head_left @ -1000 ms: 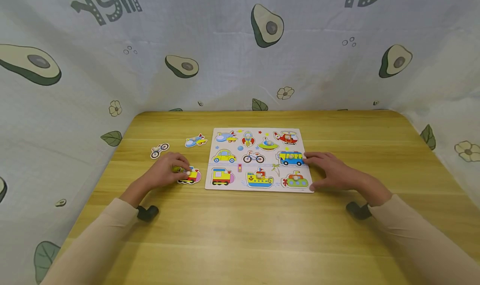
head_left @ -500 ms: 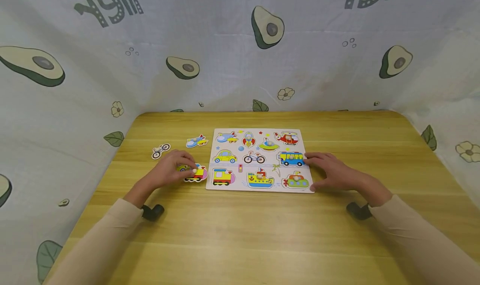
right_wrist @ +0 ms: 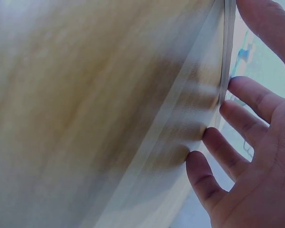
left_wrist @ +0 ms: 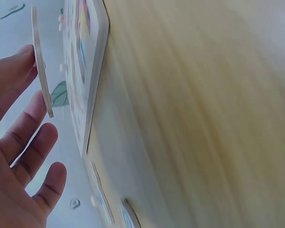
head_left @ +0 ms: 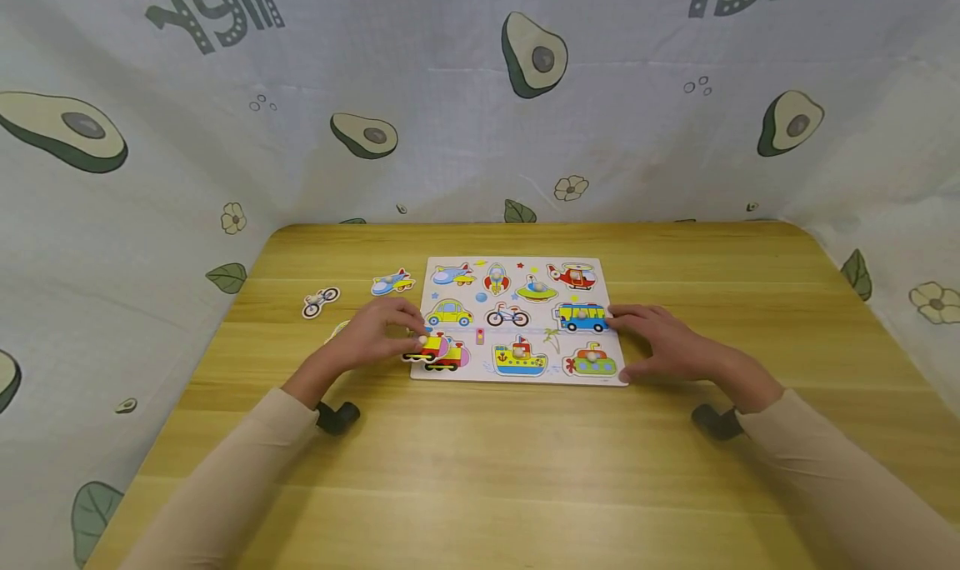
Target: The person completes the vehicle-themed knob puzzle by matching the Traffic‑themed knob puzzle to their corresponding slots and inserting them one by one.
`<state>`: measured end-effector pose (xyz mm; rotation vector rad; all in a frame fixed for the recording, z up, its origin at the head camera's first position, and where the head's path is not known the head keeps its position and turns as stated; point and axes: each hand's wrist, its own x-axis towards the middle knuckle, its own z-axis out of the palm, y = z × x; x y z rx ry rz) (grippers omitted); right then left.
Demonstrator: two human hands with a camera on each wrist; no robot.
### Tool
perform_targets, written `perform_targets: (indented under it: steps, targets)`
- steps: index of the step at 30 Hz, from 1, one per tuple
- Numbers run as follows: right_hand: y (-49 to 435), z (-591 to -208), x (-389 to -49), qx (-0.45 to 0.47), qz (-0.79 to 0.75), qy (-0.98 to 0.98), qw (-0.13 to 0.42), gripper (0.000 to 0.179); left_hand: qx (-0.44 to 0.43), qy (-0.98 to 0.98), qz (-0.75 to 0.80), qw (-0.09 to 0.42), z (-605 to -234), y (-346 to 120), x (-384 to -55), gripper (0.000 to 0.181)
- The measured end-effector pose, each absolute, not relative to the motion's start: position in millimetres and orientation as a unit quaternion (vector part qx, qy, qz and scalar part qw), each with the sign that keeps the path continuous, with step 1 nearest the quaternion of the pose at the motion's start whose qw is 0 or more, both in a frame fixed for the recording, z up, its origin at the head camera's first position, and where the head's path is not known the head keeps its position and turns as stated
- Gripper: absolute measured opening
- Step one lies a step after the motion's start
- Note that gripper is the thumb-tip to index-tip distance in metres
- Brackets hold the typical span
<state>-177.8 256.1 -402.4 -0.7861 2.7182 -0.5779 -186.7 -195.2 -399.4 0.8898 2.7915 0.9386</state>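
My left hand (head_left: 378, 334) pinches the small knob of a train puzzle piece (head_left: 427, 349) between thumb and fingertip. In the head view the piece overlaps the printed train at the board's lower left; the left wrist view shows it edge-on, raised off the table. The puzzle board (head_left: 480, 368) lies flat in the middle. On its right edge rest the fingers of my right hand (head_left: 663, 343), fairly straight, with the thumb at the near corner. Seated in the board are the helicopter (head_left: 581, 276), bus (head_left: 570, 316), boat (head_left: 517, 366) and other knobbed pieces.
Left of the board lie a loose airplane piece (head_left: 390, 282) and a bicycle piece (head_left: 321, 302). A yellow-edged piece (head_left: 337, 330) is mostly hidden behind the left hand. An avocado-print cloth (head_left: 450, 137) hangs behind the wooden table (head_left: 510, 470).
My left hand has lifted the train piece from the table and carried it right, over the board's lower left edge. The right hand has stayed at the board's right edge.
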Motion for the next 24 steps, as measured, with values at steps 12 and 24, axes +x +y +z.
perform_targets:
  steps: [12,24]
  targets:
    - [255.9,-402.0,-177.6,-0.265,-0.199,0.935,0.126,0.082,0.297,0.914,0.27,0.062,-409.4,-171.8,-189.3,0.009]
    - [255.4,-400.6,-176.8,-0.268,-0.198,0.934,0.124,0.083,0.297,0.918,0.251,0.075,-410.3,-167.4,-188.1,0.011]
